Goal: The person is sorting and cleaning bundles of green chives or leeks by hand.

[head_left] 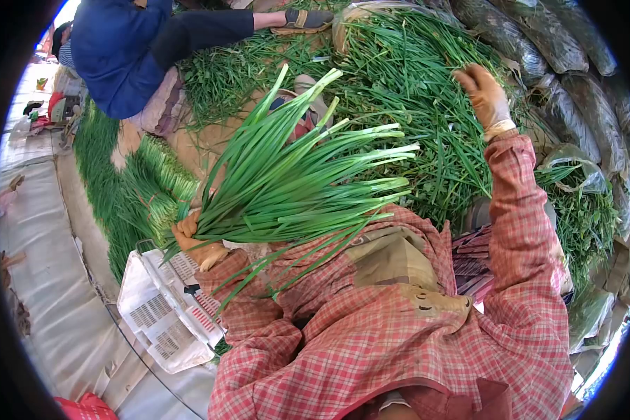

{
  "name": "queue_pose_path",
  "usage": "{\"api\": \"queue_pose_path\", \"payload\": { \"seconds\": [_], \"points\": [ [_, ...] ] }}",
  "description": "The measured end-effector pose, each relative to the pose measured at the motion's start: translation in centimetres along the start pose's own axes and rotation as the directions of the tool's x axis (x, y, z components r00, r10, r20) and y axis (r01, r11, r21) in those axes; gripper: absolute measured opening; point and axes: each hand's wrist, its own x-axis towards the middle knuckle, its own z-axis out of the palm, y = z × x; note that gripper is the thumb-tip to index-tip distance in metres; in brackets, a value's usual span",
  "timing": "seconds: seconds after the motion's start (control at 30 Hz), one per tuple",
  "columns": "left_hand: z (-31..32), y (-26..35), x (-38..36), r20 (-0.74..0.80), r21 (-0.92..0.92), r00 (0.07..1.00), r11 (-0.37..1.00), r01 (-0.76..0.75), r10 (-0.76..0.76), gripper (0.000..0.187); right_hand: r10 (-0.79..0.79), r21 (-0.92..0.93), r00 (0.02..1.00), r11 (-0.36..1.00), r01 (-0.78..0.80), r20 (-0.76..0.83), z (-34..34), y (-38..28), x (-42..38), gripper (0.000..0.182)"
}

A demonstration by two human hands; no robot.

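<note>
My left hand (197, 241), in an orange-brown glove, is closed around the leafy end of a large bunch of garlic chives (294, 175). Their long green leaves fan out across my lap, pale cut ends pointing up and to the right. Over at the right, my gloved right hand (484, 98) is raised above a big heap of loose green leaves (413, 84). Its fingers are partly spread, and nothing shows in them. A few stray leaves hang down over my left sleeve.
A white plastic crate (164, 308) stands beside my left elbow. Tied chive bundles (157, 185) lie in rows beyond it. Another person in a blue jacket (122, 56) sits at the upper left. Dark plastic-wrapped bundles (532, 35) are stacked at the upper right.
</note>
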Motion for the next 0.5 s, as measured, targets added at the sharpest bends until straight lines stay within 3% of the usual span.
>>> {"api": "queue_pose_path", "payload": {
  "seconds": [0.03, 0.07, 0.1, 0.13, 0.17, 0.23, 0.3, 0.33, 0.37, 0.4, 0.43, 0.5],
  "points": [
    [-0.1, 0.1, 0.0, -0.045, -0.008, 0.999, 1.000, 0.001, -0.002, 0.037, -0.353, 0.064, 0.932, 0.932, 0.358, -0.081, 0.9, -2.9, -0.2, 0.039],
    [-0.2, 0.3, 0.2, -0.089, -0.012, 0.996, 1.000, 0.007, -0.008, 0.036, -0.519, 0.084, 0.851, 0.848, 0.524, -0.074, 2.3, -5.7, -0.5, 0.040],
    [-1.7, 1.1, 1.1, -0.094, 0.249, 0.993, 0.967, -0.051, 0.076, 0.039, -0.621, 0.092, 0.783, 0.782, 0.617, 0.023, 3.6, -8.0, -1.0, 0.042],
    [-4.4, 2.2, 2.5, -0.074, 0.490, 0.984, 0.866, -0.105, 0.161, 0.041, -0.632, 0.097, 0.751, 0.773, 0.627, 0.189, 4.5, -9.5, -1.8, 0.041],
    [-4.4, 2.0, 2.7, -0.057, 0.631, 0.970, 0.761, -0.147, 0.234, 0.042, -0.694, 0.219, 0.701, 0.718, 0.660, 0.164, 5.6, -9.6, -2.6, 0.034],
    [-1.8, 0.2, 1.9, -0.046, 0.811, 0.925, 0.555, -0.186, 0.377, 0.044, -0.571, 0.513, 0.803, 0.748, 0.422, 0.172, 6.8, -8.8, -2.7, 0.025],
    [-0.1, 0.0, 0.8, -0.135, 0.621, 0.941, 0.767, -0.164, 0.311, 0.044, -0.405, 0.496, 0.882, 0.832, 0.248, 0.240, 4.4, -7.7, -2.8, 0.019],
    [-0.1, 0.4, 0.6, -0.156, 0.294, 0.977, 0.951, -0.097, 0.148, 0.044, -0.264, 0.512, 0.944, 0.849, 0.131, 0.196, 4.0, -5.7, -2.7, 0.020],
    [-0.1, 0.6, 0.5, -0.110, -0.071, 0.994, 0.997, 0.007, -0.015, 0.044, -0.110, 0.530, 0.982, 0.848, 0.014, 0.151, 3.3, -3.3, -2.3, 0.021],
    [0.3, 0.4, 0.4, -0.170, -0.057, 0.985, 0.998, -0.013, 0.003, 0.044, -0.023, 0.106, 0.985, 0.994, 0.005, 0.171, 1.6, -0.3, -1.4, 0.022],
    [0.3, 0.4, 0.3, -0.173, -0.059, 0.985, 0.998, -0.017, 0.007, 0.044, 0.060, -0.338, 0.987, 0.941, -0.007, 0.149, 0.1, -0.7, -0.7, 0.024],
    [0.4, 0.2, 0.4, -0.170, -0.059, 0.985, 0.998, -0.017, 0.007, 0.044, -0.278, -0.175, 0.952, 0.938, 0.298, 0.131, 1.8, -2.0, -1.7, 0.025]
  ]
}}
